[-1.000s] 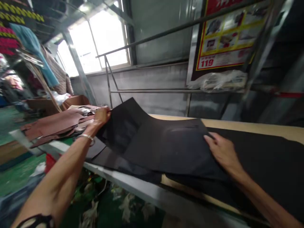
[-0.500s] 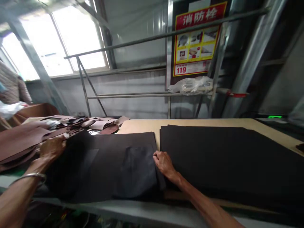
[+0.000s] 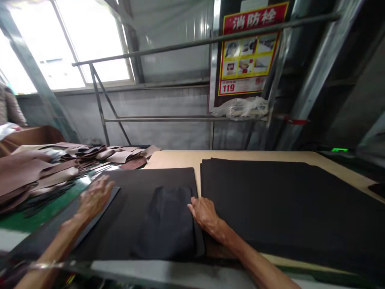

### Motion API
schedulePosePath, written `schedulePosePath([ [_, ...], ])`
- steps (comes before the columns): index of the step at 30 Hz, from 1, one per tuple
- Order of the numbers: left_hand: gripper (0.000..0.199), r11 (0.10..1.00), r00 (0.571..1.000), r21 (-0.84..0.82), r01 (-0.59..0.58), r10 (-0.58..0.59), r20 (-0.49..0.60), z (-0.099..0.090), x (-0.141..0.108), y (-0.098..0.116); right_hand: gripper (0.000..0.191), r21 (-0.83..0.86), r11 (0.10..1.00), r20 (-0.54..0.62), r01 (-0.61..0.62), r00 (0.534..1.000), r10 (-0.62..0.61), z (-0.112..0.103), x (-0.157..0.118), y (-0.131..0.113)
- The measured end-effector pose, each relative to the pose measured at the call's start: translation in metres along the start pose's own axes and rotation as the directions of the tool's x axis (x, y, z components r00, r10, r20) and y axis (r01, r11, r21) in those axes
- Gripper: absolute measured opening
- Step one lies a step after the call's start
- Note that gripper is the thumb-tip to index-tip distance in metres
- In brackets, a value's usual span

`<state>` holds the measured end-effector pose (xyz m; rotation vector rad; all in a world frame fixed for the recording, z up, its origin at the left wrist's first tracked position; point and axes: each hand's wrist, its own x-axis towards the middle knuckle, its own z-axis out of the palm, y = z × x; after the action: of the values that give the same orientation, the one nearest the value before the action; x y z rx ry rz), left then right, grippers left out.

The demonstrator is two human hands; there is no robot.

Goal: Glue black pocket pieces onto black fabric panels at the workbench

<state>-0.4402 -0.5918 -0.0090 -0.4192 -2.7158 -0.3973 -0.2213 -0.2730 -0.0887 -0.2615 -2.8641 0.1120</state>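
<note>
A stack of black sheets [image 3: 132, 212], leather-like, lies in front of me on the table. My left hand [image 3: 95, 196], slightly blurred, rests flat with fingers stretched over a smaller dark piece [image 3: 111, 200] at the left of that stack. On the right half of the stack sits another smaller dark piece [image 3: 168, 224], a little wrinkled. My right hand [image 3: 205, 214] is at the right edge of the stack, thumb and fingers closed on the edge of a black sheet. Its palm lies beside a second, larger black stack [image 3: 288, 196].
Brown and pinkish leather pieces [image 3: 27, 172] pile up on the green surface [image 3: 45, 210] at left. Behind the tan board [image 3: 177, 158] stands a metal frame [image 3: 165, 119] with a plastic bag [image 3: 240, 108]. A person's sleeve [image 3: 12, 106] shows at far left.
My left hand has let go of the lifted dark sheet, which now lies flat, and has moved right onto it. My right hand has stayed near the same edge.
</note>
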Motion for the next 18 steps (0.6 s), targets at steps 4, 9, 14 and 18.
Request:
schedulePosePath([
  [4,0.057,0.992,0.951,-0.068,-0.103,0.118,0.287,0.069,-0.046,0.036,0.021,0.064,0.995,0.085,-0.082,0.993,0.077,-0.008,0.008,0.001],
  [9,0.064,0.980,0.925,0.056,-0.191,0.161,0.344,0.096,-0.064,0.053,0.020,0.064,0.990,0.084,-0.122,0.990,0.117,-0.013,0.012,-0.002],
  [14,0.065,0.978,0.911,0.066,-0.195,0.156,0.381,0.097,-0.054,0.046,0.019,0.066,0.994,0.054,-0.085,0.995,0.081,-0.020,0.007,-0.011],
  [18,0.068,0.982,0.939,0.001,-0.189,0.180,0.294,0.102,-0.054,0.033,0.023,0.176,0.984,-0.127,0.025,0.992,-0.003,-0.050,-0.004,-0.017],
])
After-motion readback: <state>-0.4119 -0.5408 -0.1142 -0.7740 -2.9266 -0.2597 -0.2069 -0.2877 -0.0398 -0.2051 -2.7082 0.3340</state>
